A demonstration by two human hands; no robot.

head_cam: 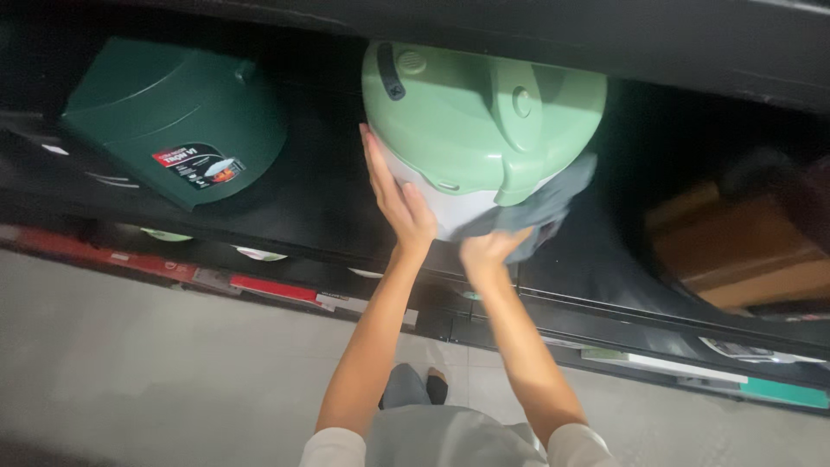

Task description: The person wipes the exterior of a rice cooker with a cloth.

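Note:
A light green rice cooker (471,112) with a white body stands on a dark shelf (320,216) in front of me. My left hand (393,195) lies flat against its left side, fingers stretched upward. My right hand (491,249) presses a grey cloth (540,207) against the cooker's lower front. The cloth is bunched and trails up to the right along the lid's edge.
A dark green cooker (173,121) with a sticker stands on the same shelf to the left. A brown cardboard box (735,251) sits in the shadow at the right. Lower shelf edges carry red and white price strips (268,288). Grey floor (156,363) lies below.

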